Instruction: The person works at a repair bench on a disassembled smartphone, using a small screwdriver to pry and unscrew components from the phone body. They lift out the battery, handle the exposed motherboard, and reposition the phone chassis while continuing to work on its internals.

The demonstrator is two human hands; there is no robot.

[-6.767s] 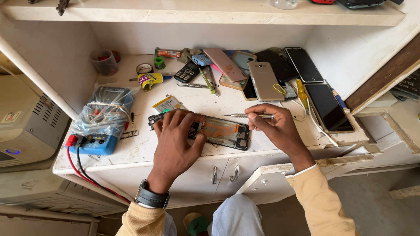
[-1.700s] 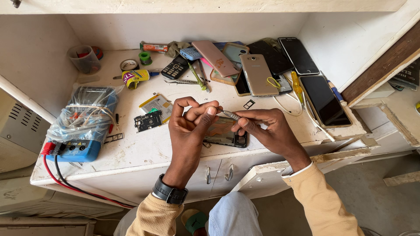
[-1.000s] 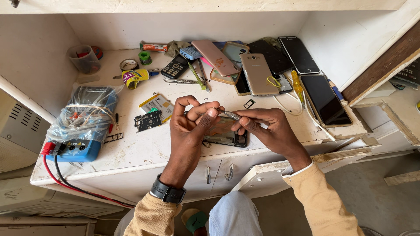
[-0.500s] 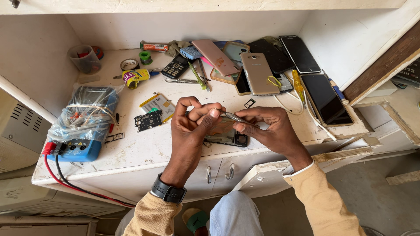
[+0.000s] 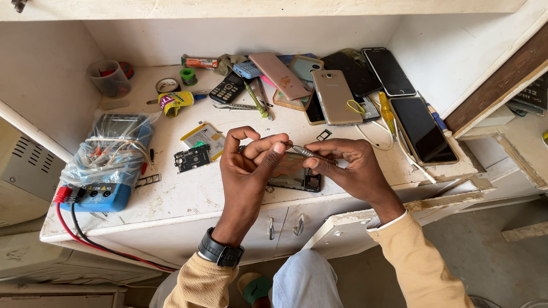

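White counter (image 5: pixel 188 194) is crowded; my left hand (image 5: pixel 248 165) and right hand (image 5: pixel 348 168) both pinch the tweezers (image 5: pixel 302 151) above the opened phone (image 5: pixel 294 178); a slip could scratch its board.

A white table (image 5: pixel 188 199) is carrying the work. An opened phone (image 5: pixel 297 178) is lying near its front edge. Left of the phone, a black frame piece (image 5: pixel 192 158) and a bagged blue multimeter (image 5: pixel 105 162) are resting. Behind the phone, a heap of handsets (image 5: pixel 334 85), a keypad phone (image 5: pixel 227 88), tape rolls (image 5: pixel 167 85) and a plastic cup (image 5: pixel 108 78) are sitting.
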